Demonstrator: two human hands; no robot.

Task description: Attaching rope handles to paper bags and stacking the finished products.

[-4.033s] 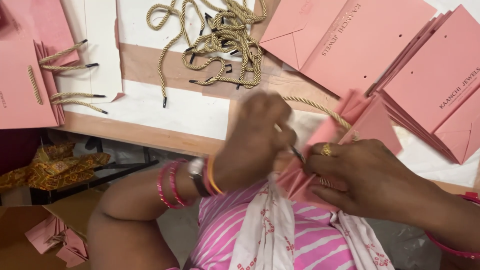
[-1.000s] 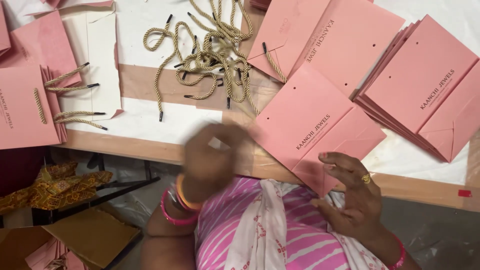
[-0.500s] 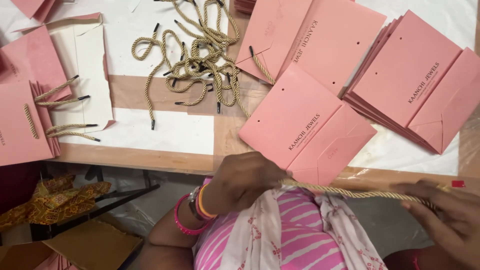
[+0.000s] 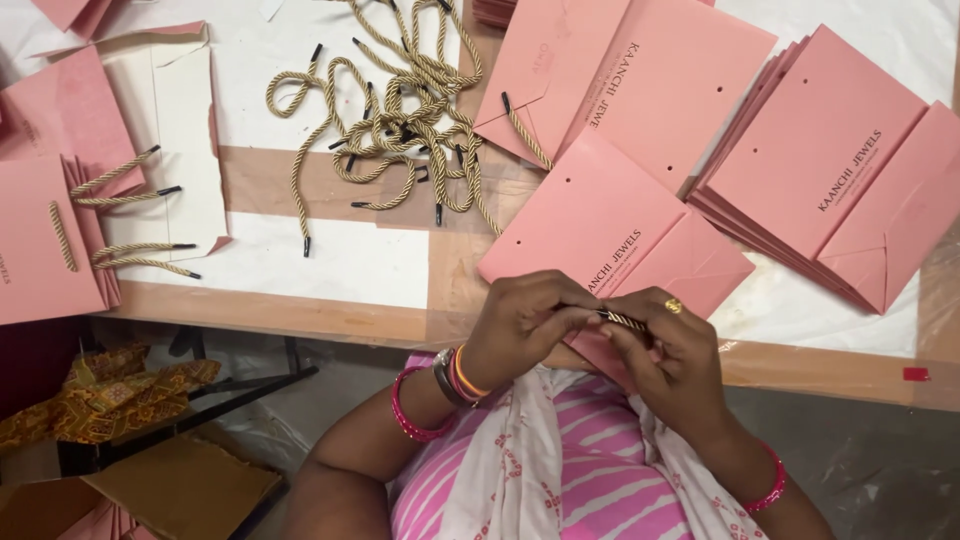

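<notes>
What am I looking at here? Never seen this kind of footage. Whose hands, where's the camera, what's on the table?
There is no machine: a person works with two bare hands. The one picture comes from a camera worn on that person's head, looking down, so their striped top fills the bottom and the table edge runs across the middle.

The left hand and the right hand meet at the table's near edge and together pinch a short length of gold twisted cord. Its end cannot be made out.

On the table: one flat pink paper bag just beyond the hands, a fanned stack of the same bags to the right, a pile of loose gold cords with black tips at the top middle, and at the left edge bags with cord handles fitted.
</notes>
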